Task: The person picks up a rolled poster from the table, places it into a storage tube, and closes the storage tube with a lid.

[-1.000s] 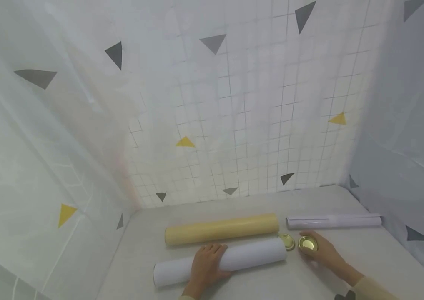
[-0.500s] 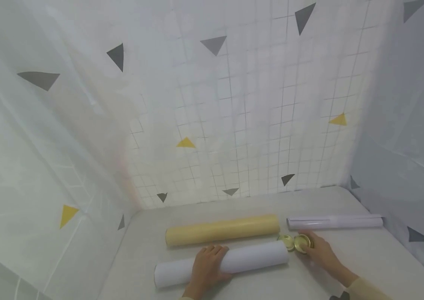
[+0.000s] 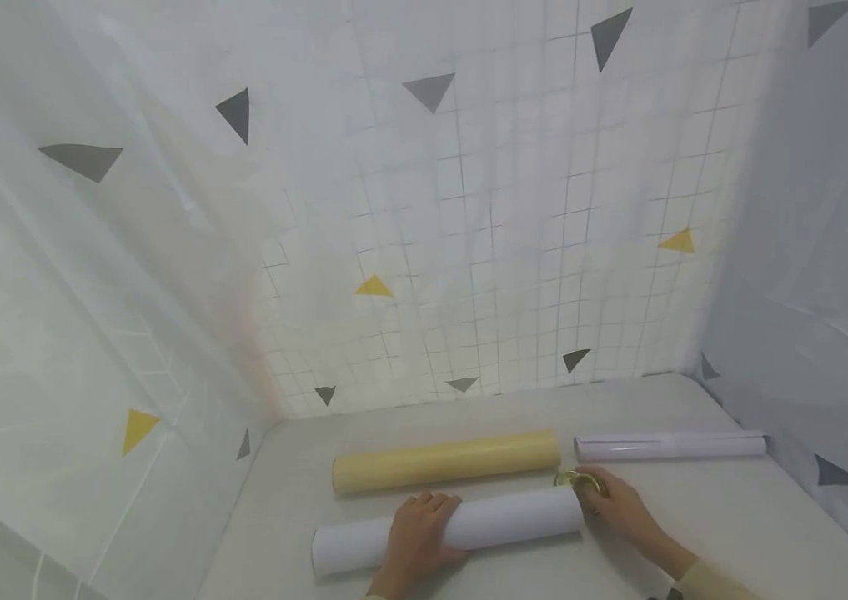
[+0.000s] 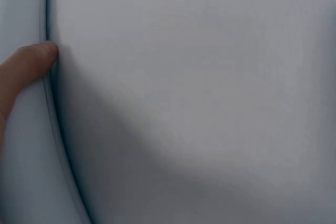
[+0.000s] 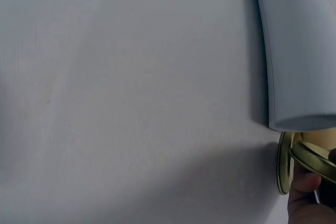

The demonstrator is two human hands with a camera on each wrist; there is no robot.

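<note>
A white cardboard tube (image 3: 514, 515) lies across the near part of the table. My left hand (image 3: 416, 537) holds it near its middle, fingers over the top; in the left wrist view the thumb (image 4: 34, 64) lies along the tube's side. By the tube's right end, my right hand (image 3: 622, 504) pinches a round gold lid (image 5: 315, 162). A second gold lid (image 5: 284, 163) sits on the table close by, partly hidden behind the held one. The two lids overlap in the head view, and I cannot tell whether they touch.
Behind the white tube lies a yellow tube (image 3: 446, 462), roughly parallel to it. A glossy pale lilac roll (image 3: 667, 446) rests at the back right. White sheeting (image 3: 529, 250) with grey and yellow triangles encloses the table on the back and sides.
My right hand has moved left with its gold lid, from apart to beside the other lid and the white tube's end, and the held lid has tilted. My left hand stays on the tube.
</note>
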